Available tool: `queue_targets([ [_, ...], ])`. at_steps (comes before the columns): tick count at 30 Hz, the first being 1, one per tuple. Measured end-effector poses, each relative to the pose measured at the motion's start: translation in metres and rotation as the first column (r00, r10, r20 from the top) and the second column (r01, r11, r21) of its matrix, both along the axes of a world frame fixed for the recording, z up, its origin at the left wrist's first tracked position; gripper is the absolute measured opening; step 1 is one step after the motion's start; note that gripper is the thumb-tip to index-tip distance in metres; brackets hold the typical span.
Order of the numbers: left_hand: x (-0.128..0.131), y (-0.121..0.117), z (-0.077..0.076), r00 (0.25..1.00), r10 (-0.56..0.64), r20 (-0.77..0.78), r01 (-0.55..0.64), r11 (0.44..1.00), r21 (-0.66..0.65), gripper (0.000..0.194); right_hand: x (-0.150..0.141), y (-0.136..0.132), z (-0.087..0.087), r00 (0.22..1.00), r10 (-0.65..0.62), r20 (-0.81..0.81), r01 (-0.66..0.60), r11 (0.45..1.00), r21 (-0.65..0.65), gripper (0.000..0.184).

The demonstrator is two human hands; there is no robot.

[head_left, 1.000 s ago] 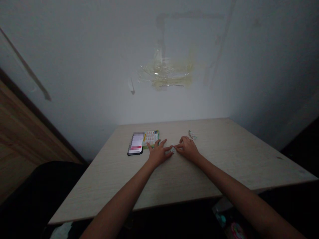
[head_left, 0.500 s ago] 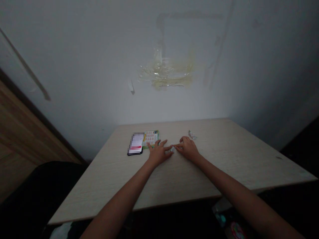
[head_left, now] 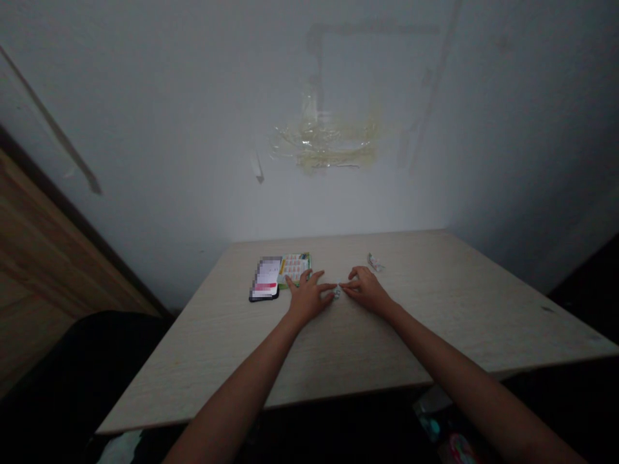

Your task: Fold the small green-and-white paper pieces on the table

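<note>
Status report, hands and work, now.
Left hand spread, thumb and index at small piece. Right hand fingertips beside it. Card and phone off left; crumpled scrap beyond right hand.

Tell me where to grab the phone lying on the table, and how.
I'd pinch the phone across its near end, coming from the person's side, fingertips on its two long edges. It lies flat, and that end sticks out nearer than the printed card along its right side.
</note>
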State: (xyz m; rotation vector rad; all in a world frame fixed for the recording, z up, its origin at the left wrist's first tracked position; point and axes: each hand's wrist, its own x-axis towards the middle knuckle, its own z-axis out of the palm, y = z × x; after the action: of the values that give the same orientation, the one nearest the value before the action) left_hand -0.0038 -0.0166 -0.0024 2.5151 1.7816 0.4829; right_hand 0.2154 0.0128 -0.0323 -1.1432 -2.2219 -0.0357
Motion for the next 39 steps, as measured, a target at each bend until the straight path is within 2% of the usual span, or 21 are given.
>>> queue_targets([
  [9,0.003,0.003,-0.004,0.998,0.005,0.058,-0.007,0.999,0.032,0.026,-0.002,-0.010,0.009,0.998,0.062,-0.004,-0.062,0.998,0.015,0.020],
  [18,0.003,0.004,0.002,0.999,0.027,0.031,-0.026,0.998,-0.055,0.032,-0.003,-0.012,0.008,0.999,-0.029,0.016,0.028,0.998,0.048,0.018],
  [29,0.002,0.006,-0.002,0.999,0.003,0.052,0.000,0.999,-0.052,0.030,-0.007,-0.014,0.015,0.991,-0.084,0.100,0.077,0.994,0.073,0.019],
  [39,0.000,0.009,-0.004,0.998,-0.027,0.064,0.031,0.997,-0.067,0.026,-0.009,-0.016,0.013,0.978,-0.180,0.103,0.174,0.983,0.061,0.023],
])
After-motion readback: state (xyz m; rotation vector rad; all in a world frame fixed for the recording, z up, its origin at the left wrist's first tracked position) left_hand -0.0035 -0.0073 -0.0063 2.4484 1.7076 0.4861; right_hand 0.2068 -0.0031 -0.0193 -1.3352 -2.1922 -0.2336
